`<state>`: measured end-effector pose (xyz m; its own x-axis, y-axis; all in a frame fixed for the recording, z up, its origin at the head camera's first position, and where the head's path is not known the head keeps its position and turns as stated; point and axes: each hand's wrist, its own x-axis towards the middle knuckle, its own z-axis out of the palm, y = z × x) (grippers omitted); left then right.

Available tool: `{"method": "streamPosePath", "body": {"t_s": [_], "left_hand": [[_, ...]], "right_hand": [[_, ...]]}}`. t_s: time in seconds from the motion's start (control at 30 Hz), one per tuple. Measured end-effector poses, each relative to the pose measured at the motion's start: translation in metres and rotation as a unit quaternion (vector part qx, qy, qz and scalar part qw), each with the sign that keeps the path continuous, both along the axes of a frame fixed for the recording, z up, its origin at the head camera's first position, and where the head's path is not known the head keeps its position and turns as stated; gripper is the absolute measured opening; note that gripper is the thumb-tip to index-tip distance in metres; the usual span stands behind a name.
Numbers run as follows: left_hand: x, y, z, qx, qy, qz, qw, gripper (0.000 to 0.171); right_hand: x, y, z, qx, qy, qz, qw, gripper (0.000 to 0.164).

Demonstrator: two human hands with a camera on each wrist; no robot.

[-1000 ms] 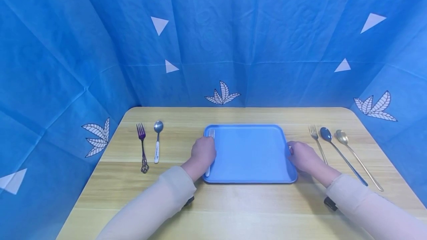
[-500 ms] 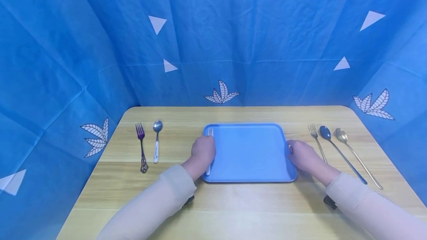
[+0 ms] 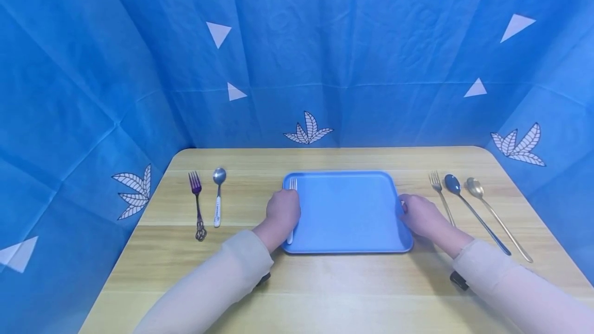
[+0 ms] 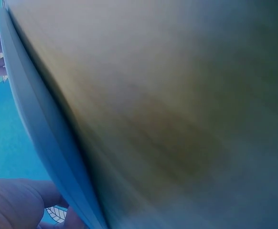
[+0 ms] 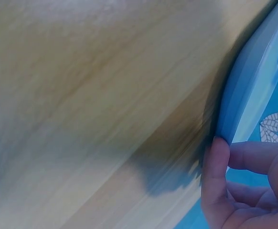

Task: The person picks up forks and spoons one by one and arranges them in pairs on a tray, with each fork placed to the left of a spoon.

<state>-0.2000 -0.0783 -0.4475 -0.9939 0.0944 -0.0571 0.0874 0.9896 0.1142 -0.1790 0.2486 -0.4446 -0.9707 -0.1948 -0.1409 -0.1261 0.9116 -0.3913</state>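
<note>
A light blue rectangular tray [image 3: 348,215] is at the middle of the wooden table. My left hand [image 3: 283,211], fingers curled, grips its left rim. A fork with a white handle [image 3: 291,237] lies along that side in the tray; its tines show beyond my left hand and its middle is hidden. My right hand [image 3: 422,216] holds the opposite rim. In the right wrist view, the thumb and a finger [image 5: 217,160] pinch the tray edge [image 5: 244,90]. The left wrist view catches my left hand [image 4: 19,202] at the tray's edge [image 4: 43,124], partly cut off.
Left of the tray lie a purple fork [image 3: 197,200] and a spoon with a white handle [image 3: 218,200]. On the right lie a gold-toned fork [image 3: 438,189], a dark blue spoon [image 3: 473,214] and a gold spoon [image 3: 496,215]. Blue curtains [image 3: 287,55] surround the wooden table [image 3: 343,293].
Both hands stay on the tray's rims, and the tray and cutlery have not moved on the table. Only the head view has shifted slightly.
</note>
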Motion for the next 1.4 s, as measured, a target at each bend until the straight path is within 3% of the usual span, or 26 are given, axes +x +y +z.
{"method": "streamPosePath", "body": {"t_s": [0.47, 0.6, 1.1, 1.4], "left_hand": [[0.002, -0.002, 0.002, 0.032, -0.006, 0.008, 0.9994, 0.017], [0.004, -0.006, 0.0, 0.044, 0.008, 0.009, 0.999, 0.017], [0.019, -0.019, 0.0, 0.005, 0.087, -0.028, 0.9958, 0.015], [0.021, -0.041, 0.007, -0.016, 0.093, -0.031, 0.995, 0.024]], "right_hand": [[0.0, 0.0, 0.001, -0.002, -0.003, 0.001, 1.0, 0.049], [0.0, 0.0, 0.001, -0.006, -0.006, 0.004, 1.0, 0.05], [0.001, 0.001, -0.003, -0.004, 0.003, 0.005, 1.0, 0.048], [0.0, 0.003, -0.003, -0.006, 0.003, 0.003, 1.0, 0.047]]}}
